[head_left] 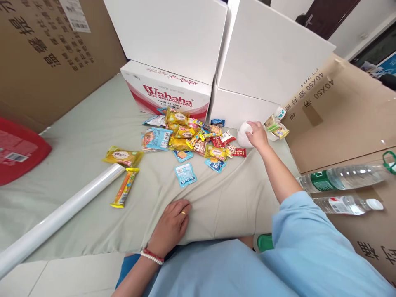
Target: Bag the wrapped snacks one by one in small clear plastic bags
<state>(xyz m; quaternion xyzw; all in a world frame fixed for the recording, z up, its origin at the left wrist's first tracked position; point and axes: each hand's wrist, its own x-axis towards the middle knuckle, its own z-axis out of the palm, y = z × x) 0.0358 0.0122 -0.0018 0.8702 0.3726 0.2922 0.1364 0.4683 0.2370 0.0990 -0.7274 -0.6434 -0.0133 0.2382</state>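
Note:
My right hand (257,134) reaches out to the far side of the cloth, its fingers closed over a white rounded thing (243,136) whose kind I cannot make out. Palm down near the cloth's front edge lies my left hand (173,222), its fingers resting loosely and holding nothing. Between the hands and the boxes is a pile of packaged snacks, with yellow packets (185,132), a blue packet (157,138) and red packets (227,138). A small light-blue packet (185,174) lies nearest my left hand. Just right of my right hand, a white container (272,135) holds several packets.
A Wahaha carton (170,90) and white boxes (262,53) stand behind the pile. Left are a clear film roll (62,218), a yellow packet (122,156), an orange-yellow stick packet (125,187) and a red package (21,150). Two plastic bottles (355,177) lie by a cardboard box (337,111).

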